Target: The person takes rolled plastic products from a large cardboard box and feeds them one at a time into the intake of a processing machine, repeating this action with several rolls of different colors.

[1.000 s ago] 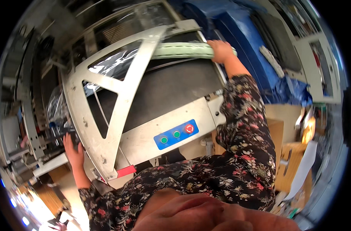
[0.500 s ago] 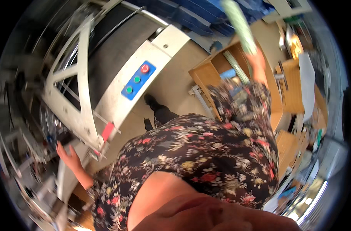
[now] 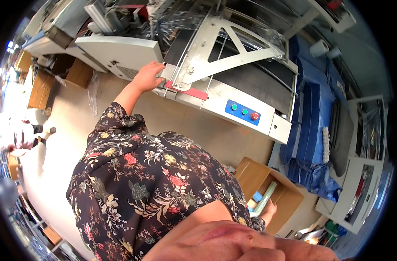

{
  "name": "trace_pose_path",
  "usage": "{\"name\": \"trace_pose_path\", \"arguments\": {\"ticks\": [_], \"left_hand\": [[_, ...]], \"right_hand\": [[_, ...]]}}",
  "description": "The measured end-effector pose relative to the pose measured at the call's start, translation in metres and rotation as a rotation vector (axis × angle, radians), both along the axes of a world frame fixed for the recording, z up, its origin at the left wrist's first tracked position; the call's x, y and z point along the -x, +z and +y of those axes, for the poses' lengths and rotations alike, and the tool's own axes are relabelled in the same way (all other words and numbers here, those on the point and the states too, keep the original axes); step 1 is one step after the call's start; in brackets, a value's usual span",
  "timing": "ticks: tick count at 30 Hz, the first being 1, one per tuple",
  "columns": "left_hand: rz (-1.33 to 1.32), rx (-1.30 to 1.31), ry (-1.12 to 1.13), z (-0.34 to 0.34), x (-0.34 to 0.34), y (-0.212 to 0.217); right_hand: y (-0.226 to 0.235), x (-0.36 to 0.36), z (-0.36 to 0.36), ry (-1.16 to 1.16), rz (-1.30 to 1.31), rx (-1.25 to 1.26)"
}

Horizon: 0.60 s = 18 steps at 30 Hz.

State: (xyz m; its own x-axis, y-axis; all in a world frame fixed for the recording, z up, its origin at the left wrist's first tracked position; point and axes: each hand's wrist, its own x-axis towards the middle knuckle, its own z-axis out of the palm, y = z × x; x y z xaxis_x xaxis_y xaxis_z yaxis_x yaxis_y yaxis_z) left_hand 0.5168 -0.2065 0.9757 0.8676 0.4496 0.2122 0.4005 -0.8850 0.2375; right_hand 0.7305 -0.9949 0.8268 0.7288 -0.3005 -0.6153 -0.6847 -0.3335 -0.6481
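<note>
My left hand (image 3: pixel 147 78) reaches out to the near left corner of a white machine (image 3: pixel 268 124), by the red strip (image 3: pixel 187 90) at the foot of its triangular white frame (image 3: pixel 207 61). Its fingers are stretched out with the thumb apart, and nothing shows in them. Low on the right, my right hand (image 3: pixel 270 209) is inside an open cardboard box (image 3: pixel 290 193). It lies right beside a long pale green pack (image 3: pixel 266 196); its fingers are partly hidden, so whether it grips the pack cannot be told. A small blue item (image 3: pixel 256 196) sits near the pack.
A blue panel (image 3: pixel 244 112) with green and red buttons is on the machine's front. Blue-covered stacks (image 3: pixel 309 126) stand right of it, beside a white frame (image 3: pixel 359 182). Cardboard boxes (image 3: pixel 41 89) and another person (image 3: pixel 15 135) are at the far left.
My right hand has come down into the box from above it, where it held up a long pale green pack. My body has turned, and my left hand has come to the machine's corner.
</note>
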Motion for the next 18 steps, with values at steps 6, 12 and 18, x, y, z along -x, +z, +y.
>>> {"name": "trace_pose_path", "arguments": {"ticks": [6,12,18], "left_hand": [[0.041,0.181,0.132,0.032,0.061,0.013],[-0.023,0.213,0.303,0.074,0.110,0.066],[0.006,0.168,0.049,0.057,0.033,0.105]], "right_hand": [[-0.009,-0.067,0.228,0.492,-0.466,-0.074],[0.087,-0.026,0.434,1.185,-0.405,-0.657],[0.122,0.010,0.539,1.328,-0.143,-1.027]]}}
